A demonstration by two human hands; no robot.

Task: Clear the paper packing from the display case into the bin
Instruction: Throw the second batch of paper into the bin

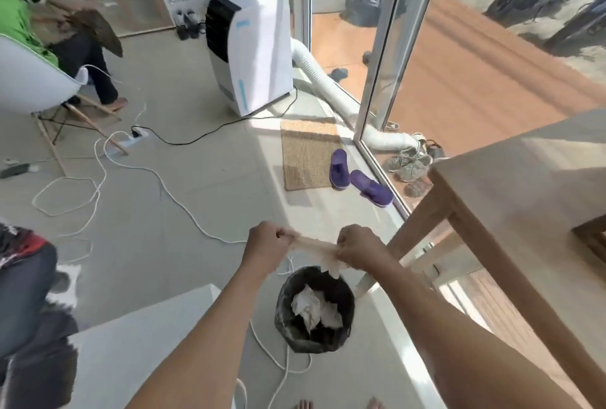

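A small round bin [314,310] lined with a black bag stands on the pale floor, just left of a wooden table's [524,185] leg. Inside it lie several crumpled white sheets of paper [314,308], piled loosely and filling roughly the middle of the opening. Above the bin's far rim, the left hand [266,246] and the right hand [357,246] are both closed into fists around a twisted strip of pale packing paper [314,248], stretched taut between them. One loose end of the strip hangs from under the right fist and dips to the bin's rim; whether it touches the liner is hard to tell. A white cable [272,353] trails on the floor beside the bin.
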